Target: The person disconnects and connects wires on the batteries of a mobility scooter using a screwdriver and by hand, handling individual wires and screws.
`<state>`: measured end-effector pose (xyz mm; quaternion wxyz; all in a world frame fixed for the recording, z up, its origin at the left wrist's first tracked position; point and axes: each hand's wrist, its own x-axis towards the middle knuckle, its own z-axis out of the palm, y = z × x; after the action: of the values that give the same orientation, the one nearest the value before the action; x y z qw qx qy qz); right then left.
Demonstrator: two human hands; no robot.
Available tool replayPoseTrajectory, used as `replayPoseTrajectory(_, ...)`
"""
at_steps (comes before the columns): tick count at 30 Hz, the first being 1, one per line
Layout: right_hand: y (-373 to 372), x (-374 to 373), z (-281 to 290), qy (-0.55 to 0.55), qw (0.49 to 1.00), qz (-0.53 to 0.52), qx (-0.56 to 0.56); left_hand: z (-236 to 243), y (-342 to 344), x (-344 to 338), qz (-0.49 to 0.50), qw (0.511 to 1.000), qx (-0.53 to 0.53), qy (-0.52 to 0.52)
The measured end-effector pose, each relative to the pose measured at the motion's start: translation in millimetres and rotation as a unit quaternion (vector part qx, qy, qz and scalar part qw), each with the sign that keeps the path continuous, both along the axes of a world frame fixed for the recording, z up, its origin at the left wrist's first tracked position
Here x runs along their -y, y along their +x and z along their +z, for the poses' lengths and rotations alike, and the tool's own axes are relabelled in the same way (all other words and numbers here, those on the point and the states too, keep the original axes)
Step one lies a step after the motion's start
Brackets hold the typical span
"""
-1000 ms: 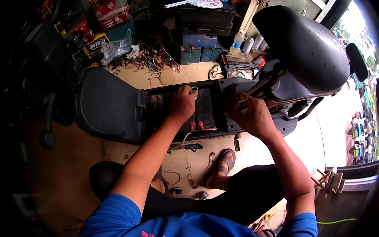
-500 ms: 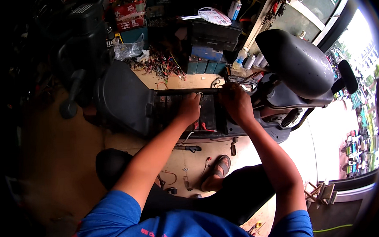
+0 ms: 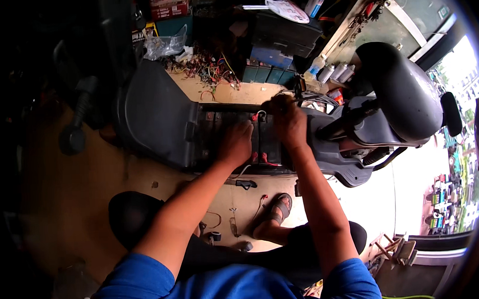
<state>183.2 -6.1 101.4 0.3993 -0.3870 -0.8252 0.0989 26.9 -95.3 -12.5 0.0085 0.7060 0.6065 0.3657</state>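
Note:
A dark electric scooter lies across the view, its floor compartment (image 3: pixel 213 130) uncovered with black batteries (image 3: pixel 271 143) side by side in it. My left hand (image 3: pixel 236 141) is closed low over the batteries, fingertips pressed together; whatever they hold is hidden. My right hand (image 3: pixel 290 125) grips what looks like a screwdriver (image 3: pixel 297 100) at the compartment's far edge, its thin shaft pointing right. Between the hands a short white wire (image 3: pixel 261 113) loops up beside a red terminal cover. Red-sleeved leads (image 3: pixel 269 160) lie at the near ends of the batteries.
The scooter's black seat (image 3: pixel 393 86) rises at right, and a grey panel (image 3: pixel 154 118) stands left of the compartment. Behind lie a heap of loose wires (image 3: pixel 210 69), stacked batteries (image 3: pixel 268 73) and spray cans (image 3: pixel 334 72). My sandalled foot (image 3: pixel 278 214) rests on the floor below.
My left hand has drawn back toward me from the white wire, which now shows free of it. My right hand has shifted left and slightly nearer, still gripping the screwdriver. The view has tilted.

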Motion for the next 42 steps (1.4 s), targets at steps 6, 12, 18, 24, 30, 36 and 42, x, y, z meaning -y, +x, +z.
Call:
replayPoseTrajectory(6, 9, -14, -30, -0.078, 0.995, -0.058, -0.004, 2, 4, -8, -0.014, 1.0, -0.016, -0.013)
replayPoseTrajectory(12, 0, -5, -34, -0.043, 0.997, -0.051, 0.045, -15, 6, -7, -0.003, 1.0, -0.002, 0.022)
replayPoseTrajectory(18, 1, -4, -40, -0.101, 0.993, -0.053, 0.025, -5, 5, -2, -0.016, 1.0, -0.001, -0.001)
replayPoseTrajectory(24, 2, 6, 45, -0.08, 0.993, -0.014, 0.086, 3, -1, -3, -0.027, 1.0, -0.006, 0.007)
replayPoseTrajectory(30, 42, 74, 116, -0.181, 0.938, 0.0, 0.296, 2, -2, -5, -0.028, 0.999, -0.028, 0.017)
replayPoseTrajectory(36, 97, 121, 121, -0.232, 0.956, 0.036, 0.175, 6, 1, -23, -0.056, 0.992, 0.107, 0.023)
replayPoseTrajectory(42, 106, 135, 122, -0.27, 0.961, 0.059, 0.021, 119, -6, 54, -0.287, 0.847, 0.223, -0.388)
